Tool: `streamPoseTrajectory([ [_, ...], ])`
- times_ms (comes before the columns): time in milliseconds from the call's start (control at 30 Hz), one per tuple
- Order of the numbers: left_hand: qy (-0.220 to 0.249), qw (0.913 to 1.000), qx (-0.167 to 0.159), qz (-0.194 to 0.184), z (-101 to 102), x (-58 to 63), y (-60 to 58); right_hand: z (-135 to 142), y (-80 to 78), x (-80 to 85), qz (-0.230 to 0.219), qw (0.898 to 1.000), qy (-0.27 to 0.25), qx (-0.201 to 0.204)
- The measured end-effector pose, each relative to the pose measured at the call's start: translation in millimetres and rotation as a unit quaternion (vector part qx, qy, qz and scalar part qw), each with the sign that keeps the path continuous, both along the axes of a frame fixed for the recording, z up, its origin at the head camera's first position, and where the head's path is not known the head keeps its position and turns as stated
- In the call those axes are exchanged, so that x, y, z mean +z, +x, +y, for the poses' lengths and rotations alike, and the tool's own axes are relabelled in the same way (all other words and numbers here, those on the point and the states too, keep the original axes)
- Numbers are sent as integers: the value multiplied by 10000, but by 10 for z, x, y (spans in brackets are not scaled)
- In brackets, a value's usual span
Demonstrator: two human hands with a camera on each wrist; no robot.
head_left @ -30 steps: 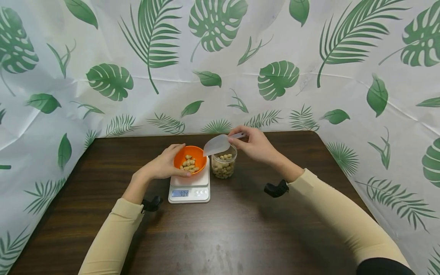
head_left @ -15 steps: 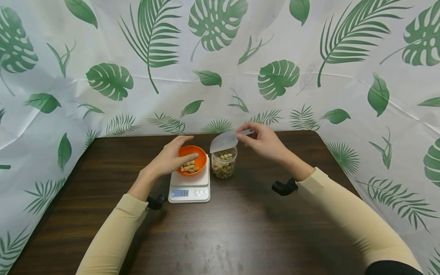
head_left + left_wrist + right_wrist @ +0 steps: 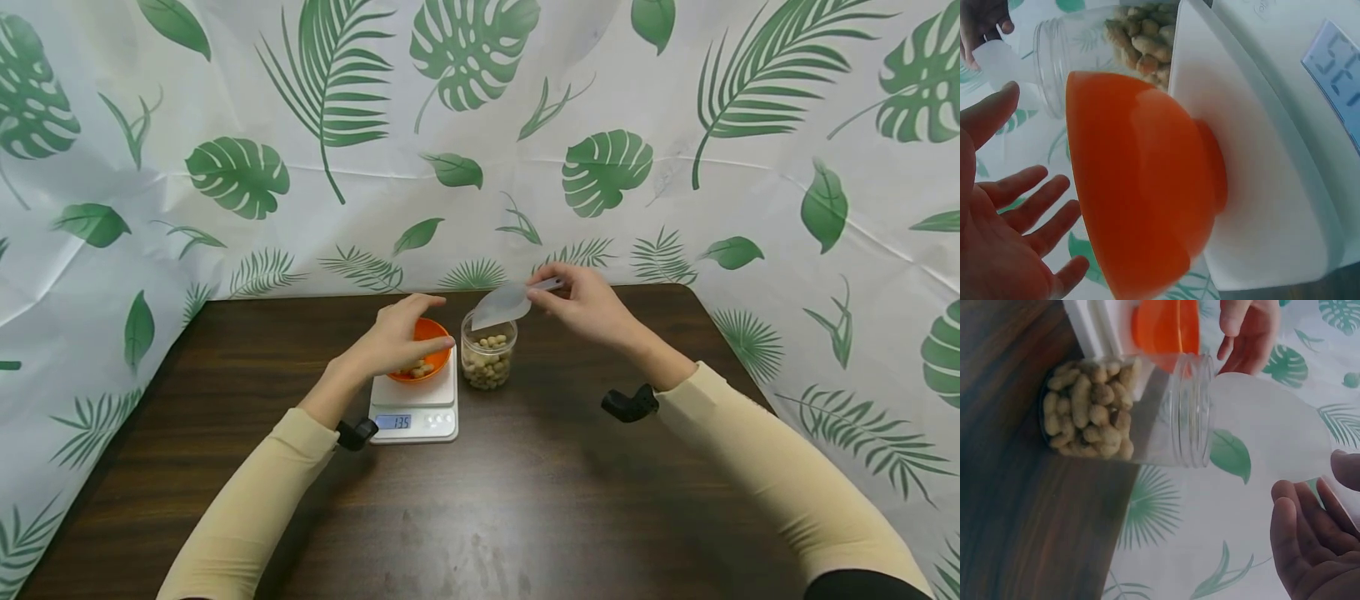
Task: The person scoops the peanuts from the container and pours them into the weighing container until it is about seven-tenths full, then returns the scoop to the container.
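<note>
Since the earlier frames, the left hand [image 3: 397, 337] is sliding rightward across the orange bowl [image 3: 433, 360], and the right hand [image 3: 588, 308] is carrying the translucent scoop [image 3: 501, 306] back over the jar of peanuts [image 3: 488, 352].

That bowl is sitting on the white scale [image 3: 415, 406], with a few peanuts showing beside the covering hand in the head view. Only the left wrist view is showing that the fingers [image 3: 1029, 209] are spread and relaxed beside the bowl's outer wall [image 3: 1141, 187], gripping nothing; whether they are touching the rim cannot be told.

In the right wrist view the scoop [image 3: 1266, 434] is hanging just off the jar's open mouth [image 3: 1194, 409], its handle passing between the curled fingertips [image 3: 1294, 528]; the head view is showing the pinch on the handle.

Both forearms in beige sleeves are reaching forward over the dark wooden table [image 3: 525, 500]. Behind it, a leaf-printed curtain [image 3: 480, 125] is hanging.
</note>
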State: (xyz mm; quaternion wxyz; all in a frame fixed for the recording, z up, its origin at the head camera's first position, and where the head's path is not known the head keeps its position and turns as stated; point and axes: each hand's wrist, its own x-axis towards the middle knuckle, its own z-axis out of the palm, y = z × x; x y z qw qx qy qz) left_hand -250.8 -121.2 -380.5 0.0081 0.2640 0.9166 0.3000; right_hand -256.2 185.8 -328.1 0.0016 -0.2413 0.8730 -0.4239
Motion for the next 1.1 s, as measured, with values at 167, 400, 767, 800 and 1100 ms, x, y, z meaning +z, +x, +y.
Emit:
streamPoseTrajectory([
  [167,-199,9998,-79,40,85,-13,-35,5,-35,-6,-31,9998,205,21],
  [400,-244,9997,-84,-48,171,-28,-52,-37,-64,-29,74,9976,625,279],
  [767,-386,9985,-218,-313,281,-33,-104,-114,-83,-46,322,9934,992,485],
  [800,-399,9984,-244,-313,289,-33,-107,-121,-84,-41,317,9930,1020,507],
  [1100,-413,9977,-325,-436,347,-12,-121,-203,-115,-53,411,9867,1300,879],
])
